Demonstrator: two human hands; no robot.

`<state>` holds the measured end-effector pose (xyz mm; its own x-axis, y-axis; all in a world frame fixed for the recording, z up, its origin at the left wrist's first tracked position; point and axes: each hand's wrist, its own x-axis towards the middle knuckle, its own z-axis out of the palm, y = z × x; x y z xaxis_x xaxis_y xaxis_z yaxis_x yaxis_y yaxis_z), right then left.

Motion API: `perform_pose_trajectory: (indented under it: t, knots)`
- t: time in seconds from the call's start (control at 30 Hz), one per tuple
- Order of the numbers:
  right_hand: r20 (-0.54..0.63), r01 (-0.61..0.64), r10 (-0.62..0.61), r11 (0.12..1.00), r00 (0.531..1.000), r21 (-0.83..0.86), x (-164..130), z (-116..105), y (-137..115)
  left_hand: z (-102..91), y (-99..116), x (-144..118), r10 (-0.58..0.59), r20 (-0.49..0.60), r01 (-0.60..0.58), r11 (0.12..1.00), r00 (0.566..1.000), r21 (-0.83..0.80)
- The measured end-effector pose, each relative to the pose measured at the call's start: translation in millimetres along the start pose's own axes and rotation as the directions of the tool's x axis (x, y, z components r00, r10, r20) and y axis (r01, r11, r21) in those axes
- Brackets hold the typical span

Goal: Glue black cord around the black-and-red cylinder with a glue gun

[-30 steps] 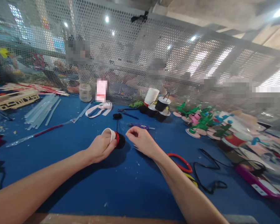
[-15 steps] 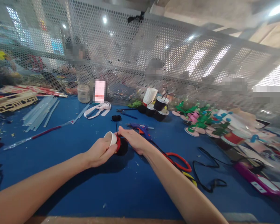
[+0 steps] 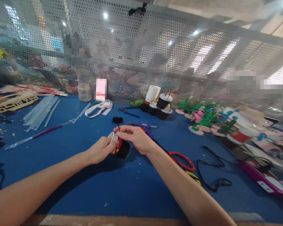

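Note:
My left hand (image 3: pixel 105 147) is closed round a small paper cup (image 3: pixel 123 148), tilted on its side. The cup has a white rim, a red band and black yarn wound over its base end. Black yarn (image 3: pixel 118 127) runs from the cup up to a small black yarn ball (image 3: pixel 117 120) on the table. At the cup's upper side, my right hand (image 3: pixel 134 137) pinches the yarn between thumb and fingers. A blue glue gun (image 3: pixel 146 128) lies just behind the right hand, partly hidden by it.
Behind are pliers (image 3: pixel 128 112), a stack of white cups (image 3: pixel 152 94) and black-wrapped cups (image 3: pixel 164 101). Clear strips (image 3: pixel 41 111) and white ribbon (image 3: pixel 99 109) lie left. Green figures (image 3: pixel 206 121), a black cord (image 3: pixel 208 185) and a purple power strip (image 3: pixel 261 177) lie right. A perforated metal screen (image 3: pixel 122 47) stands behind.
The cup has turned so that more of its black-wrapped side shows. My right hand has gone from flat, extended fingers to a pinch near the cup's rim.

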<state>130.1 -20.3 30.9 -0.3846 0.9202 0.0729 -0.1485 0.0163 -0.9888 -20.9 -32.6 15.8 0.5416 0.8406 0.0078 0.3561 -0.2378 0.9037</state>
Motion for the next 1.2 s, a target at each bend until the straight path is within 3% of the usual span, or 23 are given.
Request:
perform_pose_trajectory:
  t: [0.1, 0.3, 0.53, 0.93, 1.2]
  knots:
    - [-0.106, 0.055, -0.06, 0.998, 0.993, -0.042, 1, -2, 2, -2.0, -1, 4, -0.134, -0.007, 0.13, 0.974, 0.991, -0.188]
    - [-0.19, 0.176, -0.201, 0.974, 0.961, -0.141, 2, -6, 4, -3.6, 3, 8, -0.254, -0.023, 0.222, 0.883, 0.967, -0.413]
    - [-0.226, 0.188, -0.255, 0.941, 0.94, -0.28, 2, -7, 6, -1.3, 5, 7, -0.31, -0.005, 0.276, 0.852, 0.951, -0.445]
    - [-0.28, 0.167, -0.272, 0.922, 0.921, -0.349, 2, -7, 7, 1.6, 7, 8, -0.348, -0.042, 0.301, 0.859, 0.937, -0.414]
    - [-0.282, 0.118, -0.242, 0.912, 0.928, -0.394, 3, -6, 11, 2.3, 5, 3, -0.203, 0.001, 0.191, 0.918, 0.979, -0.347]
